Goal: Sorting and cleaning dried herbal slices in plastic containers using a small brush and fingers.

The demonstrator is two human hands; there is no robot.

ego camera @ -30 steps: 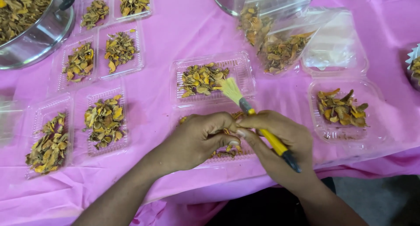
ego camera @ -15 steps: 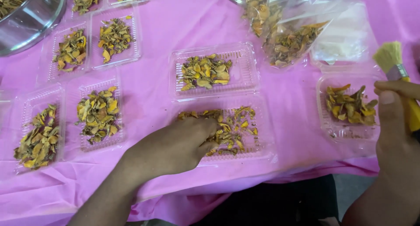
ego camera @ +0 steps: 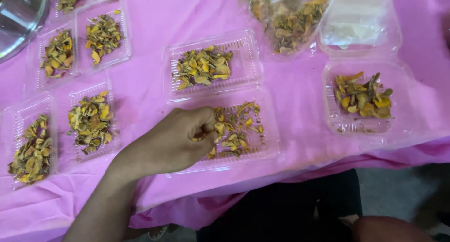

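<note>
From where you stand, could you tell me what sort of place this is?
Probably a small food-packing table: clear trays of dried yellow pieces laid out on a pink tablecloth, a bag of the same pieces, and the left hand in one tray.

The left hand [ego camera: 176,141] rests in the near clear plastic tray [ego camera: 269,146], fingers curled and pinched on dried yellow-orange pieces [ego camera: 236,129] at the tray's left side. The tray sits flat on the pink cloth, close to the near table edge, middle of the scene. Its pieces are thin, curled flakes, yellow, orange and brownish, scattered loosely across the ribbed floor, thicker toward the left by the fingers, sparser to the right. The tray's far rim lies just against another tray beyond it.
</note>
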